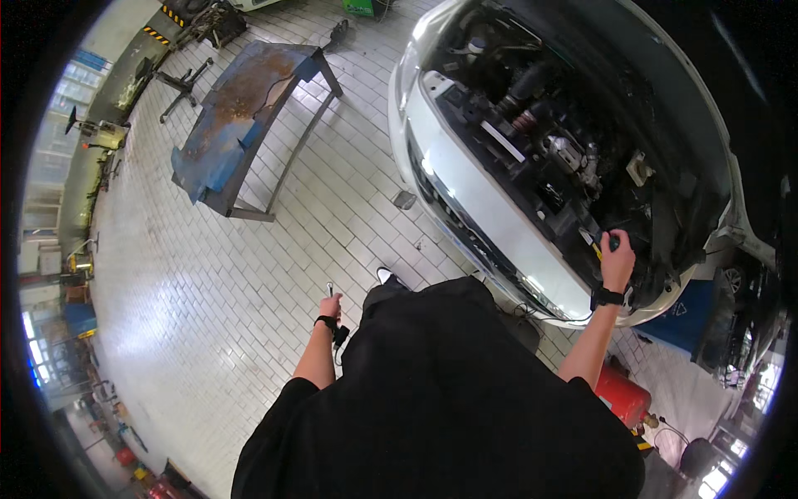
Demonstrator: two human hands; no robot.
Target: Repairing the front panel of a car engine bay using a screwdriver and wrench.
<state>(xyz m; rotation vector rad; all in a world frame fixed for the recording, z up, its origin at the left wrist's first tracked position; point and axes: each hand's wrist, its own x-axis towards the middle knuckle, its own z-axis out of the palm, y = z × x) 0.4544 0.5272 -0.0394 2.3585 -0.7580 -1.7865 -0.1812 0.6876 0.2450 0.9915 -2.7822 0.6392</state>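
Observation:
My left hand hangs low over the tiled floor, closed around a shiny metal wrench whose end sticks out past the fingers. On the right, my right hand reaches over the front edge of the open engine bay. Its fingers are curled on a small dark round cap-like piece; whether that piece is loose or fixed to the car I cannot tell. Just beside those fingers is a yellow strip. Both wrists wear black bands.
The white car's front runs close along my right side under its raised hood. A stained metal workbench stands ahead on the left. A red cylinder sits by my right elbow. A thin cable hangs near the bumper.

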